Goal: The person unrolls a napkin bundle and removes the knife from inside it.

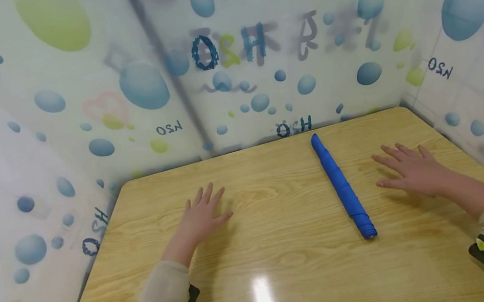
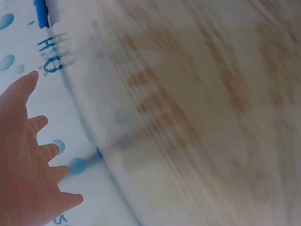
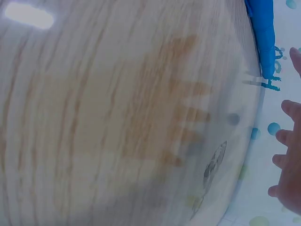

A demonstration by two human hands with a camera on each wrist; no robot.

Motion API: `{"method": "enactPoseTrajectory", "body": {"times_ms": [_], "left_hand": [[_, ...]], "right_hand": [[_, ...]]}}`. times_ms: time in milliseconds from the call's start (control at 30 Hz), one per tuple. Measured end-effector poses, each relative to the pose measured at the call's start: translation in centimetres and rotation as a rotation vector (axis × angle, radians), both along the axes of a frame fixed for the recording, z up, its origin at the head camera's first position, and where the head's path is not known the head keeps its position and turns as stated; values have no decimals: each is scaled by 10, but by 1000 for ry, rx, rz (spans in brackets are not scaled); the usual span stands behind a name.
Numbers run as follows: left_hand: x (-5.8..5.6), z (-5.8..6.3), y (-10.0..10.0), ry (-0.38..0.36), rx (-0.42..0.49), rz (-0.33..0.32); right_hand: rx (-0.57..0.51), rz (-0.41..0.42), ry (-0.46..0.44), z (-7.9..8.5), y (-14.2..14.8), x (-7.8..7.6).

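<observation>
Between the left hand (image 1: 200, 219) and the blue roll (image 1: 343, 187), a broad stretch of surface (image 1: 278, 208) leaves room for a hand to pass; a narrower strip parts the roll from the right hand (image 1: 417, 172). The roll bars the low, direct sideways path, with room round its near end. Printed sheets (image 1: 255, 82) wall off the back and both sides.

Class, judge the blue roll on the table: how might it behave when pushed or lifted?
The blue roll looks slim and roughly round, so a sideways push would probably set it rolling over the flat table. Its overlapping layers suggest wound sheet material, so it might loosen when handled. Lifted by one end, its long shape may sag.
</observation>
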State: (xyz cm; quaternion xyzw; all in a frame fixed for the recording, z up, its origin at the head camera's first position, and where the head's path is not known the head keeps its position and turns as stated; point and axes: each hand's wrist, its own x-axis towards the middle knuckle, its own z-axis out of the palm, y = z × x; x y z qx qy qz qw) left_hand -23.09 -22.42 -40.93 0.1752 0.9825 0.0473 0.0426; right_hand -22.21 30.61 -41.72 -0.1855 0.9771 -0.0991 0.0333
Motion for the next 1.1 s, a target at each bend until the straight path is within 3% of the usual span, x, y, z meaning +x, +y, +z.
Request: {"method": "enactPoseTrajectory", "body": {"times_ms": [300, 700, 1100], "left_hand": [[-6, 4, 29, 13, -52, -56], [-16, 3, 75, -5, -125, -119], [-18, 2, 130, -3, -148, -232]], "right_hand": [[2, 7, 0, 6, -5, 5], [2, 42, 66, 11, -13, 7], [-41, 96, 92, 12, -29, 12]]}}
